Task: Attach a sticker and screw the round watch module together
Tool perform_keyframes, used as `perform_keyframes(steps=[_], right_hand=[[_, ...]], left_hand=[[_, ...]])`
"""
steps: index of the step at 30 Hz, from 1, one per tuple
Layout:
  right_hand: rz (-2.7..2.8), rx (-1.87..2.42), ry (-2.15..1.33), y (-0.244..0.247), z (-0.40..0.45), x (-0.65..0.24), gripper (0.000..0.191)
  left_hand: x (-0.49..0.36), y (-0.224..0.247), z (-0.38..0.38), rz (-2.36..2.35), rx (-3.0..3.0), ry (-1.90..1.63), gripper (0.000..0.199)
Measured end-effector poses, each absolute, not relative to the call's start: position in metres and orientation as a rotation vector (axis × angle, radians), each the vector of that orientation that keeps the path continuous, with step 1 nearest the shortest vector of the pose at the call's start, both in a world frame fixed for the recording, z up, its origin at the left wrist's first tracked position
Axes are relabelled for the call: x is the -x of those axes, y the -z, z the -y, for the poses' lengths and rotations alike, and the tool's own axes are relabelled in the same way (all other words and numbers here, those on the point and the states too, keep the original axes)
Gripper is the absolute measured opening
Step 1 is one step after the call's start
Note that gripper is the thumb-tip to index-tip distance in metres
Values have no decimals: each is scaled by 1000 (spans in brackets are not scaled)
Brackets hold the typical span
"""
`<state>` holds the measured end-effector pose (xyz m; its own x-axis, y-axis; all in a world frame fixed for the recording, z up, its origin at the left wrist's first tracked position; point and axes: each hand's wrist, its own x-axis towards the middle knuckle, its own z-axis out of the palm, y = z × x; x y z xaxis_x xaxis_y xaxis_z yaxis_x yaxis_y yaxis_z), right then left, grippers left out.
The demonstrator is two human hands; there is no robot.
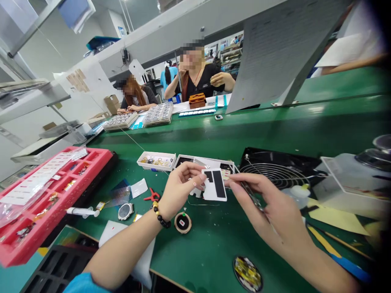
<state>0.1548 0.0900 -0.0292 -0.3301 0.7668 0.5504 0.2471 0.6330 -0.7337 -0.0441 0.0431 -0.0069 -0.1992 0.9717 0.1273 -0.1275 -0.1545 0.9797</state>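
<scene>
Card (207, 190), white with two black strips (219, 185), held above the green worktop (207, 248). Left hand (180, 189) pinches its left edge, clear of the strips. Right hand (259, 199) closed on a thin dark part (248, 192), its tip just beside the card's right edge. Edge-only grip keeps the strips untouched, the card steady.

Card: your white rectangular card with black patches (215, 185) looks like matt paper, with smooth matt patches.
Bench: the green workbench top (210, 244) is smooth and glossy.
Tray: your pinkish-red compartment tray (97, 151) is moulded plastic with a soft sheen.
Fan guard: the round wire fan guard (275, 175) is bright metal.
Watch case: the round watch case (126, 211) is polished metal with a glossy dark face.
</scene>
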Motion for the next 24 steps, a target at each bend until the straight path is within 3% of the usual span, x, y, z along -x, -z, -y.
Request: perform_keyframes(steps=[6, 16, 24], right_hand=[[1865, 744, -421, 21, -82, -158, 22], [2079, 521, -298, 27, -92, -156, 31], [2025, 534, -456, 27, -89, -154, 16]], left_hand=[[47, 8, -45, -1170, -1071, -1539, 34], [45, 10, -45, -1150, -1063, -1524, 35], [44, 9, -44, -1127, -1033, -1520, 33]])
